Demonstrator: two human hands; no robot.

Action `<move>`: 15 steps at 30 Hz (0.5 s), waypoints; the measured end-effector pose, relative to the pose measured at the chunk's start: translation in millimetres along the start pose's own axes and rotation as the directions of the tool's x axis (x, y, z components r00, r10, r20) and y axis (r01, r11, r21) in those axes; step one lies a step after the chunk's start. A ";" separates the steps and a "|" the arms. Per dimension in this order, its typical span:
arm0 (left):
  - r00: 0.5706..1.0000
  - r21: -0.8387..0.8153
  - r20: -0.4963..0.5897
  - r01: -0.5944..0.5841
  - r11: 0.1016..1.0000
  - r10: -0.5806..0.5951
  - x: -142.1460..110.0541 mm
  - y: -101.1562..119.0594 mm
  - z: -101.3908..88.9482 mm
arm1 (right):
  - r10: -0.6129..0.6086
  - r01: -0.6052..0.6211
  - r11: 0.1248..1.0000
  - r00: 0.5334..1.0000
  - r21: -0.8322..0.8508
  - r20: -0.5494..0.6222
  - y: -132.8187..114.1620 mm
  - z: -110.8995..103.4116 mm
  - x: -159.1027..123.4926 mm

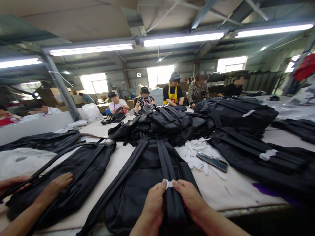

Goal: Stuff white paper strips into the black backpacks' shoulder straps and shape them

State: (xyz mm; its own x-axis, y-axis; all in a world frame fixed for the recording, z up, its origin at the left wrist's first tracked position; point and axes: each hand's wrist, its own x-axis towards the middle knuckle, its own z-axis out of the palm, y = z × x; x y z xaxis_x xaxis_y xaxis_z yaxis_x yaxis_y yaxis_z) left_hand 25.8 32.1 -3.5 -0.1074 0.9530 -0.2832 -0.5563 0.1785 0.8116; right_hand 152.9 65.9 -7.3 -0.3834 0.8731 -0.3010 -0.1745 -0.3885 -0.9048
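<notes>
The black rectangular backpack of smooth fabric [133, 173] is laid on the pale, flat table [238, 193]. A thin white strip [169, 184] is set across its right-hand shoulder strap [165, 160]; whether the strap is fully encircled cannot be told. The strip is pinched from both sides, the grip of the left hand [154, 201] and that of the right hand [190, 196] being closed on it. Right of the backpack, a loose heap of white strips [188, 152] is overlapped by a dark, glossy smartphone [213, 161]. Left of the backpack, a second black backpack [94, 164] is touched by a co-worker's hand [57, 184]. Behind it, black bags [169, 118] are piled.
</notes>
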 end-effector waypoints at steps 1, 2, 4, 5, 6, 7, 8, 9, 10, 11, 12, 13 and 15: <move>1.000 0.042 0.013 0.006 0.999 -0.006 0.3 0.8 -1.0 | 0.009 -0.009 1.000 1.000 -0.010 -0.001 -0.8 -0.1 -0.7; 1.000 0.107 0.016 0.013 0.994 -0.015 0.6 2.2 -2.7 | 0.011 -0.011 1.000 1.000 -0.029 -0.007 -1.7 0.0 -1.3; 1.000 0.286 -0.017 0.024 0.958 -0.019 0.9 6.5 -7.3 | 0.012 -0.013 0.997 1.000 -0.071 -0.024 -3.8 0.7 -1.8; 0.999 0.383 -0.049 0.018 0.924 0.001 0.7 9.1 -10.0 | 0.015 -0.018 0.995 1.000 -0.102 -0.028 -4.8 1.4 -1.7; 0.996 0.471 -0.081 0.002 0.882 0.041 0.4 11.8 -12.5 | 0.021 -0.025 0.989 0.999 -0.144 -0.028 -5.8 2.0 -1.4; 0.991 0.545 -0.102 -0.019 0.838 0.089 -0.1 14.4 -14.9 | 0.026 -0.031 0.979 0.999 -0.200 -0.028 -7.0 2.6 -1.2; 0.984 0.605 -0.116 -0.040 0.796 0.137 -0.7 16.6 -16.9 | 0.028 -0.034 0.964 0.999 -0.265 -0.027 -8.3 2.8 -1.0; 0.977 0.652 -0.124 -0.054 0.757 0.176 -1.5 18.5 -18.5 | 0.023 -0.031 0.942 0.999 -0.334 -0.029 -10.0 2.8 -1.1; 0.971 0.687 -0.126 -0.062 0.724 0.202 -2.2 20.0 -19.5 | 0.015 -0.026 0.918 0.999 -0.395 -0.032 -11.9 2.4 -1.5; 0.968 0.711 -0.126 -0.065 0.700 0.217 -3.0 20.9 -20.1 | 0.007 -0.022 0.896 0.999 -0.443 -0.035 -14.1 1.8 -2.3; 0.966 0.729 -0.126 -0.066 0.682 0.228 -3.7 21.4 -20.1 | 0.003 -0.022 0.880 0.999 -0.474 -0.042 -16.4 1.1 -3.5; 0.963 0.741 -0.126 -0.068 0.668 0.238 -4.4 21.4 -19.8 | 0.003 -0.027 0.871 0.999 -0.491 -0.050 -18.8 0.5 -4.9; 0.960 0.740 -0.133 -0.068 0.669 0.245 -5.1 20.4 -18.1 | 0.017 -0.049 0.875 0.997 -0.483 -0.070 -22.4 0.3 -7.6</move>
State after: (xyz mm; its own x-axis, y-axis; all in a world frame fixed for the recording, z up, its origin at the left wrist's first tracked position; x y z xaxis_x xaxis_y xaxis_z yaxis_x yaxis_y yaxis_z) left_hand 0.1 26.4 5.2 -0.3487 0.9265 -0.1412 0.2452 0.2356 0.9404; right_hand 159.4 67.9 15.4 -0.3214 0.8851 -0.3365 0.3037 -0.2402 -0.9220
